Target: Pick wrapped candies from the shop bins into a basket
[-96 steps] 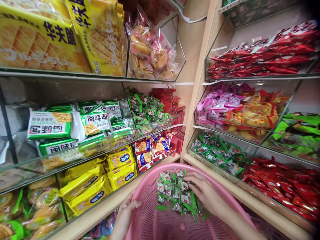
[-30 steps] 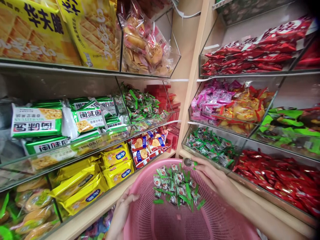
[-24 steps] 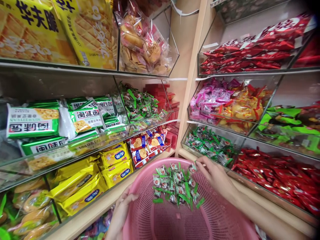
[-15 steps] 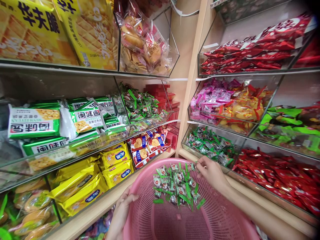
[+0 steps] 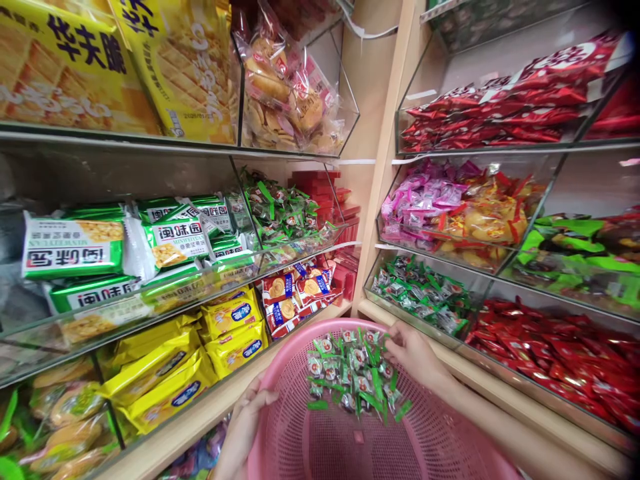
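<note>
A pink plastic basket (image 5: pixel 320 460) with pierced sides is in front of me. On its far side lies a heap of small wrapped candies (image 5: pixel 345 373) in clear and green wrappers. My left hand (image 5: pixel 249 407) is closed round the basket's left rim, its thumb over the edge. At the far right rim, my right hand (image 5: pixel 407 353) bends over the heap with its fingers pinched together at the rightmost candies. Whether a candy is between those fingertips is hidden. Just beyond the right hand, a clear bin (image 5: pixel 373 297) holds similar green-wrapped candies (image 5: pixel 425 290).
Shelves of clear bins meet at a corner behind the basket. Yellow packs (image 5: pixel 185 373), green-and-white biscuit packs (image 5: pixel 75 243) and red-and-blue packs (image 5: pixel 290 300) fill the left. Red packets (image 5: pixel 550 360) and pink ones (image 5: pixel 425 190) lie on the right. A wooden shelf edge (image 5: pixel 493 387) runs beside my right arm.
My right hand has moved slightly down and left, from the basket's far rim onto the candy heap. My left hand and the basket stay almost where they were.
</note>
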A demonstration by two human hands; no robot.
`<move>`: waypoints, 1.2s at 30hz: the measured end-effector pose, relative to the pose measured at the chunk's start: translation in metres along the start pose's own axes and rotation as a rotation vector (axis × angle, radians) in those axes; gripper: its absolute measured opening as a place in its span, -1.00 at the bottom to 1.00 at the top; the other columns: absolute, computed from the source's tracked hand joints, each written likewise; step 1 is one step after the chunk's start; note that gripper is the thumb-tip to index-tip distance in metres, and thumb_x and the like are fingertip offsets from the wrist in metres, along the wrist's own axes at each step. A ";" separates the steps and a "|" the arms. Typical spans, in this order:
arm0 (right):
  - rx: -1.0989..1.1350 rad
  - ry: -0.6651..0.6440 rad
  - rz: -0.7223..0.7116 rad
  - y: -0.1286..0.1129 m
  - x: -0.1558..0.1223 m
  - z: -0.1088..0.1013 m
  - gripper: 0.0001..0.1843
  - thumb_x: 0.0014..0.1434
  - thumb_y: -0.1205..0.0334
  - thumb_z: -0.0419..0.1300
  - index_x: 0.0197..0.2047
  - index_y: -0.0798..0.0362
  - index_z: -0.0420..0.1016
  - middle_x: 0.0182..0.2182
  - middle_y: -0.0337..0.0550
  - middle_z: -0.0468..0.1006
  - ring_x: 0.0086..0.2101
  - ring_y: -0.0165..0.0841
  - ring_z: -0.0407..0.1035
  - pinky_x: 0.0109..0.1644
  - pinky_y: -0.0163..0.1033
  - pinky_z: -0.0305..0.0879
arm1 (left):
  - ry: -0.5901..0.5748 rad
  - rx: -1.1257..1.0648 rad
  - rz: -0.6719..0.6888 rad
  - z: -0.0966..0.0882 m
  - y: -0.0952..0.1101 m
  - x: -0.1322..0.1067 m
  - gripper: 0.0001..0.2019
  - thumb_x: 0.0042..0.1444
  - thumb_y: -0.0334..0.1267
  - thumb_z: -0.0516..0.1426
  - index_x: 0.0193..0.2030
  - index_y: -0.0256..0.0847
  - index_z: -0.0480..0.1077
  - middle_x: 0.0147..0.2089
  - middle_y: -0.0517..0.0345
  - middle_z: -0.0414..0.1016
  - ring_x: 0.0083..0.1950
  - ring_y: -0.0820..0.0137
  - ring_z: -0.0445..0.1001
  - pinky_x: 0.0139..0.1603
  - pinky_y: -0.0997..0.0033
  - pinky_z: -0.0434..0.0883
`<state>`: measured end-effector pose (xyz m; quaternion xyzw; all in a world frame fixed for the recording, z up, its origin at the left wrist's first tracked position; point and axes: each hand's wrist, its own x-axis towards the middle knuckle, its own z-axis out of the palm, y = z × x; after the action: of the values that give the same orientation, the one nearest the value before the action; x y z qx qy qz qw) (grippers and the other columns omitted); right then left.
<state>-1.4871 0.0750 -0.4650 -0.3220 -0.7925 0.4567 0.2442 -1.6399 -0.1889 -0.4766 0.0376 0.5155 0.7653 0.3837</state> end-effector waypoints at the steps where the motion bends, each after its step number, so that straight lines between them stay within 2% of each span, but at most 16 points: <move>1: -0.068 -0.018 -0.020 0.002 -0.001 0.000 -0.90 -0.01 0.24 0.02 -0.49 -0.01 0.12 -0.68 -0.35 0.40 -0.62 -0.37 0.40 -0.58 -0.35 0.25 | 0.001 -0.008 -0.003 0.001 0.000 -0.001 -0.45 -0.29 -0.41 0.13 -0.03 -0.23 0.36 -0.19 0.08 0.54 -0.13 0.21 0.47 -0.06 0.28 0.34; 6: -0.398 -0.052 -0.130 -0.001 -0.006 -0.007 -0.81 0.12 0.16 -0.09 -0.49 0.01 0.17 -0.72 -0.30 0.36 -0.66 -0.39 0.32 -0.55 -0.34 0.14 | 0.013 -0.010 0.000 0.001 -0.001 -0.001 -0.48 -0.30 -0.42 0.13 -0.06 -0.22 0.37 -0.21 0.09 0.54 -0.16 0.22 0.48 -0.12 0.31 0.36; 9: -0.591 -0.037 -0.262 -0.009 -0.011 -0.011 -0.77 0.17 0.18 -0.14 -0.38 0.04 0.28 -0.60 -0.19 0.44 -0.54 -0.33 0.37 -0.47 -0.31 0.13 | 0.020 0.010 0.006 -0.004 -0.003 0.002 -0.49 -0.28 -0.41 0.14 -0.05 -0.23 0.37 -0.22 0.10 0.54 -0.16 0.24 0.48 -0.13 0.34 0.36; 11: -0.697 -0.064 -0.300 -0.011 -0.012 -0.012 -0.76 0.17 0.19 -0.13 -0.30 0.05 0.31 -0.51 -0.12 0.49 -0.46 -0.29 0.41 -0.45 -0.30 0.11 | 0.026 0.035 0.012 -0.007 -0.004 0.005 -0.49 -0.28 -0.41 0.14 -0.06 -0.24 0.38 -0.23 0.10 0.54 -0.14 0.24 0.47 -0.10 0.33 0.34; 16: -0.825 -0.072 -0.342 -0.007 -0.010 -0.016 -0.76 0.18 0.18 -0.11 -0.33 0.04 0.34 -0.46 -0.09 0.51 -0.42 -0.26 0.43 -0.45 -0.31 0.11 | -0.004 0.100 0.052 -0.011 -0.003 0.005 -0.56 -0.24 -0.40 0.12 -0.10 -0.25 0.41 -0.22 0.10 0.53 -0.09 0.24 0.44 0.02 0.33 0.26; 19: -0.855 -0.019 -0.336 -0.019 -0.007 -0.025 -0.70 0.17 0.07 -0.08 -0.43 0.03 0.34 -0.54 -0.12 0.49 -0.48 -0.28 0.42 -0.50 -0.32 0.07 | -0.005 0.140 0.058 -0.011 -0.003 0.003 -0.60 -0.20 -0.39 0.11 -0.11 -0.24 0.42 -0.21 0.12 0.53 -0.06 0.26 0.42 0.07 0.34 0.21; 21: -0.874 0.047 -0.321 -0.040 -0.002 -0.034 -0.63 0.16 -0.02 -0.09 -0.48 0.02 0.33 -0.61 -0.14 0.47 -0.53 -0.28 0.40 -0.52 -0.32 0.05 | 0.068 0.160 0.054 -0.012 -0.003 0.003 -0.60 -0.21 -0.38 0.12 -0.13 -0.24 0.43 -0.22 0.14 0.53 -0.01 0.26 0.38 0.11 0.35 0.16; 23: -0.844 0.134 -0.361 -0.070 0.006 -0.042 -0.61 0.17 -0.05 -0.11 -0.47 0.02 0.34 -0.61 -0.16 0.47 -0.55 -0.30 0.38 -0.51 -0.31 0.06 | 0.130 0.170 0.061 -0.012 -0.002 0.003 -0.60 -0.25 -0.39 0.14 -0.15 -0.24 0.44 -0.24 0.14 0.54 0.04 0.26 0.35 0.14 0.36 0.13; 28: -0.665 0.376 -0.688 -0.166 0.043 -0.046 -0.75 0.15 0.12 -0.03 -0.35 0.06 0.38 -0.46 -0.15 0.51 -0.44 -0.35 0.38 -0.36 -0.31 0.16 | 0.104 0.145 0.088 -0.009 0.002 0.003 -0.61 -0.34 -0.40 0.16 -0.23 -0.23 0.47 -0.31 0.12 0.55 0.05 0.17 0.34 0.13 0.29 0.17; 30: -0.621 0.400 -0.751 -0.200 0.061 -0.039 -0.81 0.13 0.17 0.01 -0.28 0.06 0.38 -0.41 -0.16 0.52 -0.37 -0.36 0.38 -0.29 -0.31 0.20 | 0.135 0.140 0.094 -0.008 0.002 0.003 -0.62 -0.36 -0.41 0.16 -0.26 -0.23 0.48 -0.30 0.11 0.55 0.06 0.14 0.33 0.14 0.25 0.16; 32: -0.659 0.378 -0.715 -0.227 0.076 -0.027 -0.80 0.11 0.17 0.04 -0.23 0.06 0.37 -0.38 -0.15 0.52 -0.32 -0.34 0.39 -0.26 -0.29 0.22 | 0.162 0.146 0.105 -0.009 0.001 0.004 -0.63 -0.36 -0.40 0.15 -0.27 -0.22 0.48 -0.28 0.10 0.55 0.10 0.12 0.29 0.16 0.22 0.12; 36: -0.897 0.322 -0.467 -0.259 0.095 -0.006 -0.71 0.03 0.09 0.13 -0.22 0.10 0.42 -0.29 0.01 0.52 -0.23 -0.20 0.40 -0.25 -0.21 0.27 | 0.137 0.164 0.091 -0.013 0.000 0.007 -0.64 -0.35 -0.39 0.15 -0.28 -0.22 0.48 -0.24 0.10 0.54 0.14 0.12 0.25 0.17 0.23 0.11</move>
<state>-1.6214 0.0507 -0.2253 -0.2757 -0.9131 -0.0491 0.2963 -1.6503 -0.1942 -0.4848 0.0399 0.5991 0.7380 0.3079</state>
